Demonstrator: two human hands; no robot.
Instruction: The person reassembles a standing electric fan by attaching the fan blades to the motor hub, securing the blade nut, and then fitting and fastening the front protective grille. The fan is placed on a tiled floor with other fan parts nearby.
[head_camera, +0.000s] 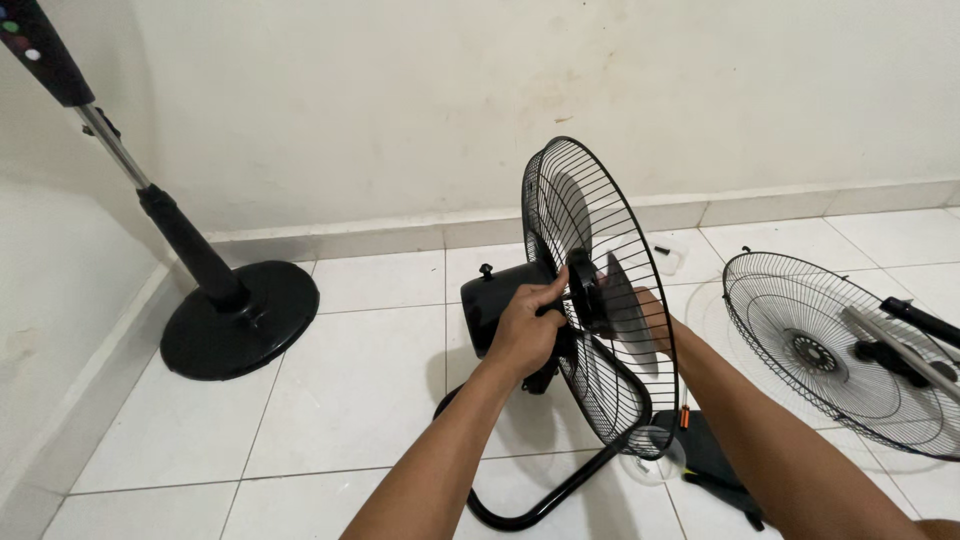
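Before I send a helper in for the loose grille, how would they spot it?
Start from the black floor fan standing mid-floor, gripped by the left hand. To its right, a round black wire grille lies flat on the white tiles. Unlike the fan's upright rear guard, it is detached, with a pole resting across it.

A plain room in a home, used as an informal repair spot on the floor. White glazed floor tiles (350, 400) meet a scuffed cream wall (400, 100) with a tiled skirting. Fan parts lie about: a black round stand base (240, 318) with its pole, a loose wire grille (840, 350), and a black floor fan (580, 300).
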